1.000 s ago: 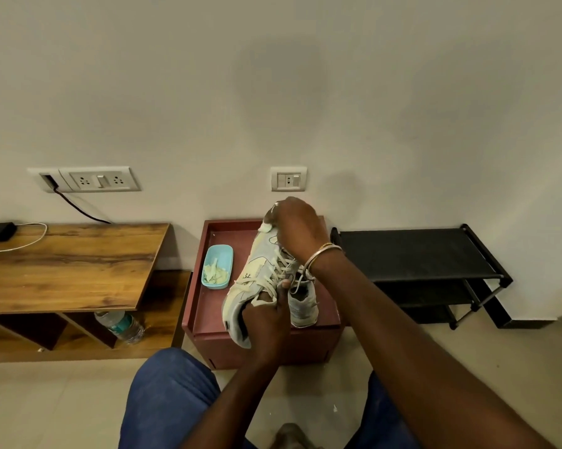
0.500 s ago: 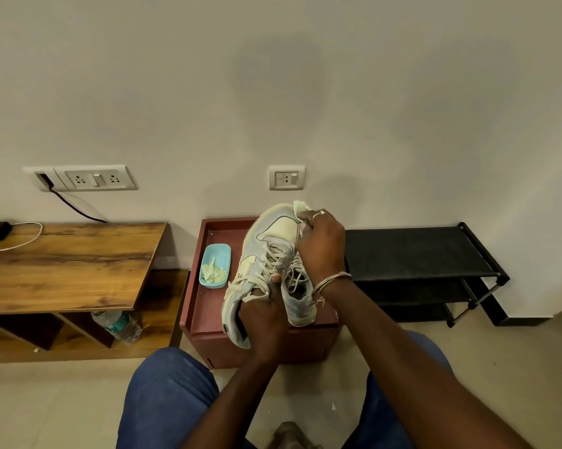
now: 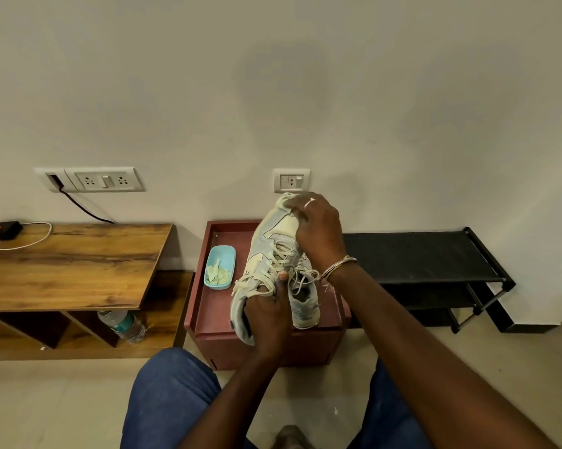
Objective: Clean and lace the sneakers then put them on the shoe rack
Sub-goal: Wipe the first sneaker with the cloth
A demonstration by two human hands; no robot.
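Pale grey-and-cream sneaker (image 3: 268, 254) held up off the maroon box (image 3: 266, 346), toe pointing up and away toward the wall, sole turned to the person's left. Left hand (image 3: 266, 315) gripped it at the heel end, fingers wrapped round the collar, thumb lying up along the tongue among the laces (image 3: 283, 257). Laces threaded, ends hanging loose.

Right hand (image 3: 318, 228) was at the toe cap, fingers curled down and pinching a small pale crumpled wipe (image 3: 284, 200) against the tip of the shoe. Ring (image 3: 309, 203) on one finger, thin bangles (image 3: 338, 266) at the wrist.

Second sneaker (image 3: 304, 307) sat on the box top, just beside and partly behind the held one, opening facing up, toe hidden by the right wrist. Light blue dish (image 3: 221, 264) with pale scraps in it stood on the same box, to the left of the shoes and not touching them.

Black shoe rack (image 3: 419, 254) stood against the wall directly right of the box, no shoe on its top shelf.

Wooden desk (image 3: 72, 264) to the left, black device (image 3: 1, 229) with a white cable at its far corner. Water bottle (image 3: 124, 325) lay on its side on the shelf underneath. Person seated facing the box, blue-jeaned knees (image 3: 172, 393) on either side.
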